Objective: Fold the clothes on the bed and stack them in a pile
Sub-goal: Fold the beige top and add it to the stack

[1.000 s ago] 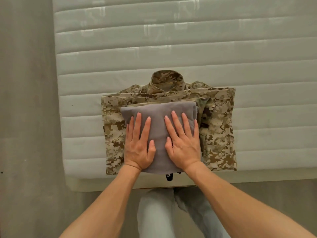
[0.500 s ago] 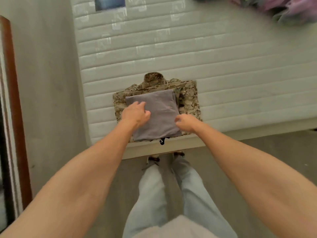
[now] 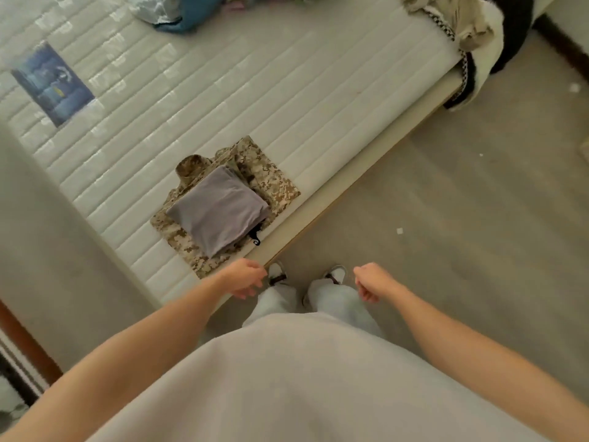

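The fingers of the left hand (image 3: pixel 244 279) and the right hand (image 3: pixel 369 281) were seen loosely curled, with nothing held. Both hands had been lifted off the folded grey garment (image 3: pixel 220 209) since a second before and were held over the floor (image 3: pixel 446 218) beside the bed (image 3: pixel 287 90). The grey garment was left stacked on the folded camouflage jacket (image 3: pixel 271 177) near the mattress edge. Unfolded clothes (image 3: pixel 462 23) were seen at the far corner.

Soft even light, slight motion blur
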